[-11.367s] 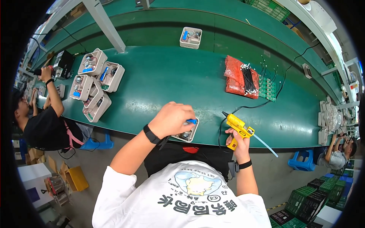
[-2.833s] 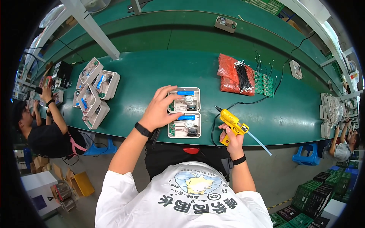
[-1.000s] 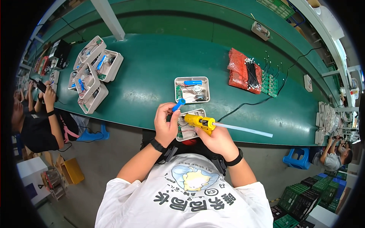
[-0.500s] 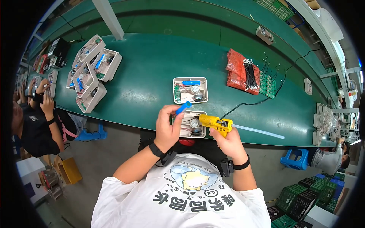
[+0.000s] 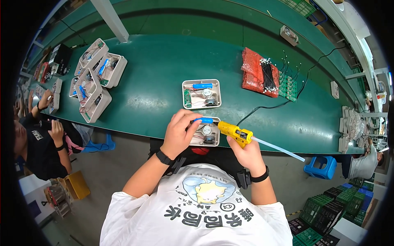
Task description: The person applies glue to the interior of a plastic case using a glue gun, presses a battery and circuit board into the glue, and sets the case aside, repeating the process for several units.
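Observation:
My left hand (image 5: 179, 130) grips a blue cylindrical battery (image 5: 206, 120) by its left end, lying along the far side of a beige plastic housing (image 5: 216, 143) at the bench's front edge. A round white part (image 5: 206, 130) and a black speaker (image 5: 209, 140) sit inside this housing. My right hand (image 5: 246, 153) is closed round a yellow hot glue gun (image 5: 232, 130), its nozzle at the housing's far right corner. A clear glue stick (image 5: 279, 149) sticks out of the gun's back. My left fingers cover part of the housing's left side.
Just beyond stands a second housing (image 5: 219, 94) with a battery, speaker and green board. Stacked housings (image 5: 95, 104) are at the left. A red bubble-wrap bag (image 5: 253, 78), black wires and green circuit boards (image 5: 288, 87) lie right. The gun's black cord (image 5: 266, 107) crosses the bench. A co-worker (image 5: 43, 143) sits left.
My left hand has lowered the battery from above the housing, turning it from tilted to level along the far wall. The glue gun has shifted slightly right, its nozzle still by the housing.

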Tool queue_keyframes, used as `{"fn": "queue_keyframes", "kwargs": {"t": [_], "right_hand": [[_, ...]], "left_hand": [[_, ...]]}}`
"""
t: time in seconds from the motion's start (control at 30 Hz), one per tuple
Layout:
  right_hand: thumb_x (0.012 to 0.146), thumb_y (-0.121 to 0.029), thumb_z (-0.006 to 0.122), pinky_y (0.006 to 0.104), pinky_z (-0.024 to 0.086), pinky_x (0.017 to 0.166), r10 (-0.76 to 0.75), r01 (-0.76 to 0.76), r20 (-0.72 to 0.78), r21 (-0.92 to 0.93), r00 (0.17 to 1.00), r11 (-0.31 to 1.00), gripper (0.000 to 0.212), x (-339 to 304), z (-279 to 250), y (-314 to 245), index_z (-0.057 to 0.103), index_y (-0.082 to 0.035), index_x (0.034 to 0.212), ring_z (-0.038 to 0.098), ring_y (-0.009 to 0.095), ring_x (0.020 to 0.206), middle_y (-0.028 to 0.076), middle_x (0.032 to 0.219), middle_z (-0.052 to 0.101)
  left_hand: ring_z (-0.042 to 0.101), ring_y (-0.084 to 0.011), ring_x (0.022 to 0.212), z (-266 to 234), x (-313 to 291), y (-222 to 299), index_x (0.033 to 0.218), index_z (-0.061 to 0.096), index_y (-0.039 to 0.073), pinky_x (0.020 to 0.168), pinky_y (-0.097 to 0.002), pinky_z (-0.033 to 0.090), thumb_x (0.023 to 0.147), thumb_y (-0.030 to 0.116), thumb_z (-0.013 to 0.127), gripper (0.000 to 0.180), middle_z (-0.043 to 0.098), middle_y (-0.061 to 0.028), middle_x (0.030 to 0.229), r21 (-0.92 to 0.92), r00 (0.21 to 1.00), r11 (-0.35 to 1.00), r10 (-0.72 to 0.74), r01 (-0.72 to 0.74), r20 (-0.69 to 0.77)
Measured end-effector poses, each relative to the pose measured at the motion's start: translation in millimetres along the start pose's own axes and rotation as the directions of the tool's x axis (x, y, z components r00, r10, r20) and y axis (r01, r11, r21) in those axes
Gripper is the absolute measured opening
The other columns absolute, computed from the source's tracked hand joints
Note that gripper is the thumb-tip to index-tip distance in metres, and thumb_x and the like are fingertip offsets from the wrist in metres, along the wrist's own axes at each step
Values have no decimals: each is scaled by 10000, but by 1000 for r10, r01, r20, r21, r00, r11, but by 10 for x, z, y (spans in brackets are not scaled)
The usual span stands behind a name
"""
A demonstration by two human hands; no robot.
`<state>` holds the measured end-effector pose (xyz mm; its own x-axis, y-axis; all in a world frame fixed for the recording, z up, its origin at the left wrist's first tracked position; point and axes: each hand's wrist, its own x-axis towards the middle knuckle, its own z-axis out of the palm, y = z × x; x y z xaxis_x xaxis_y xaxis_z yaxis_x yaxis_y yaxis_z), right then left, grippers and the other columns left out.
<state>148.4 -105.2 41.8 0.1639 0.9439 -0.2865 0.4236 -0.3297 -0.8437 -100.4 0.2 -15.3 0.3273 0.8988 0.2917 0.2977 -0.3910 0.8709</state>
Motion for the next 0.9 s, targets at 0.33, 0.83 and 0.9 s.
{"fn": "queue_keyframes", "kwargs": {"t": [0.33,0.83,0.9], "right_hand": [[1041,-178,780,319,589,816,0,0,25,4,1000,1000,321,-64,-54,21,765,32,1284,746,154,902,73,1037,816],[1043,-235,770,351,601,829,38,-39,19,91,999,995,345,85,24,99,776,9,1287,800,254,947,147,1091,839],[1044,-242,769,356,604,828,5,-5,9,42,1000,999,343,107,26,75,779,10,1275,804,265,946,149,1087,841]], "left_hand": [[672,-262,885,-42,30,71,1113,803,85,839,-402,555,947,113,864,179,726,-71,1064,72,997,997,8,-13,70],[655,-305,993,-74,83,68,1063,819,86,897,-397,542,917,136,877,165,766,-102,1079,54,960,959,-278,279,-18],[643,-308,972,-123,130,18,1073,821,87,880,-401,537,924,145,869,168,767,-93,1040,91,967,968,-241,234,79]]}}
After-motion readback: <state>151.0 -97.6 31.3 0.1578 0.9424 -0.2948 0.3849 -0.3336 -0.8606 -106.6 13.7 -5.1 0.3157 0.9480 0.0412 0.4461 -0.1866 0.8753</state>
